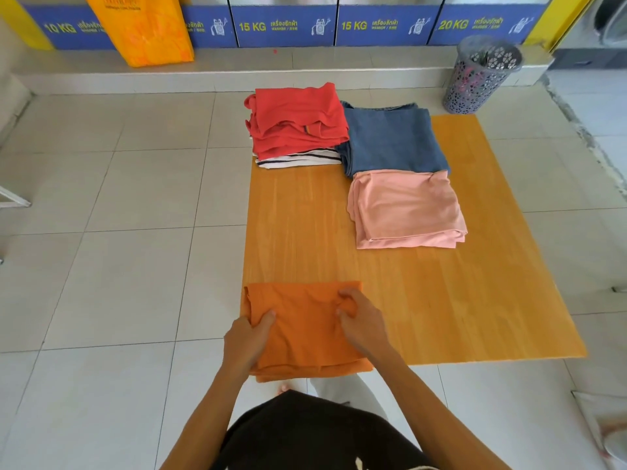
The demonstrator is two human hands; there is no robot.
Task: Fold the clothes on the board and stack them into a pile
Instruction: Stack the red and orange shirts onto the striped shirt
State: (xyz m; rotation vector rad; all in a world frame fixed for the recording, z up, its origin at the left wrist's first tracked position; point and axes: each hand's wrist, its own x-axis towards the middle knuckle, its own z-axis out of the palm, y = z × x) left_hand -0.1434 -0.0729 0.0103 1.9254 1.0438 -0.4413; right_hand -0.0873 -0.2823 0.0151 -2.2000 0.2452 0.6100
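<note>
Both hands gripping folded orange cloth [305, 330] at board's [441, 293] near corner: left hand [245, 340] its edge, right hand [363, 320] bunching fabric.

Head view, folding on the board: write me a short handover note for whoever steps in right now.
Left hand: grips the left edge of the folded orange cloth.
Right hand: pinches a bunch of the same cloth near its far right corner.
The cloth lies at the near left corner of the orange wooden board.
Done: red top on a stack with striped garments at the far left; folded blue denim and folded pink garment lie separately.
Left: finish the orange cloth, then gather everything into one pile.
</note>
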